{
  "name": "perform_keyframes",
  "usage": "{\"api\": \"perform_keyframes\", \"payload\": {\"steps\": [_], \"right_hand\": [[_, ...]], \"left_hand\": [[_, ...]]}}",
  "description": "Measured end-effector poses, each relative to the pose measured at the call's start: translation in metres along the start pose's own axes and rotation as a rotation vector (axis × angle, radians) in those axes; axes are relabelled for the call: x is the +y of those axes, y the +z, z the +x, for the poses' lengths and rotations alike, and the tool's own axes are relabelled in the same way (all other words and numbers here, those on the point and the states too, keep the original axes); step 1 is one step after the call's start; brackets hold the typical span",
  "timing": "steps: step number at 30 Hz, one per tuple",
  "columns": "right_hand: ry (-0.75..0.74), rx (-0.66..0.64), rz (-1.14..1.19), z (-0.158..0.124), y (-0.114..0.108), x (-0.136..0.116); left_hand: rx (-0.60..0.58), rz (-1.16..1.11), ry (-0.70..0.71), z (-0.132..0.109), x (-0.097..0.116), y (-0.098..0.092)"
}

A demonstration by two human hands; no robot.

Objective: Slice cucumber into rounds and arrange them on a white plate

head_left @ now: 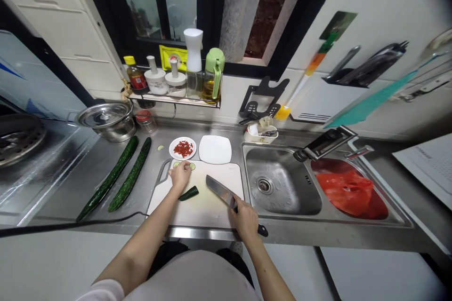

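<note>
My right hand (245, 218) is closed around the black handle of a kitchen knife (219, 189), whose blade lies low over the right part of the white cutting board (212, 214). At the board's far left corner, the fingers of my left hand (181, 176) are pinched together at a thin cucumber slice (192, 166). Another cucumber slice (175, 164) lies just left of those fingers. A short cut piece of cucumber (189, 193) rests on the board between my two hands.
Two whole cucumbers (130, 174) lie left of the board. Behind it stand a plate of chopped red bits (183, 148) and a white square plate (215, 149). The sink (282, 181) is at right, a lidded steel pot (108, 122) at back left. Above hangs a seasoning rack (176, 99).
</note>
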State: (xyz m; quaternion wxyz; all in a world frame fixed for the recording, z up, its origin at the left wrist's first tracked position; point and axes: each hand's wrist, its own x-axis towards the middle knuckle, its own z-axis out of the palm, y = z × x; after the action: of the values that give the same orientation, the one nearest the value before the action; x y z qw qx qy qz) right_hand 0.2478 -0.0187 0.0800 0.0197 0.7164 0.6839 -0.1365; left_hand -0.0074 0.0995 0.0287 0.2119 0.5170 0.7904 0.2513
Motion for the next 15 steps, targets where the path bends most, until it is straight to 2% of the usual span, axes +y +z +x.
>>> {"api": "perform_keyframes", "payload": {"steps": [15], "right_hand": [[0.023,-0.021,0.018,0.0029,-0.0043,-0.002]], "left_hand": [[-0.017,0.075,0.075,0.0036,0.0,0.003]]}}
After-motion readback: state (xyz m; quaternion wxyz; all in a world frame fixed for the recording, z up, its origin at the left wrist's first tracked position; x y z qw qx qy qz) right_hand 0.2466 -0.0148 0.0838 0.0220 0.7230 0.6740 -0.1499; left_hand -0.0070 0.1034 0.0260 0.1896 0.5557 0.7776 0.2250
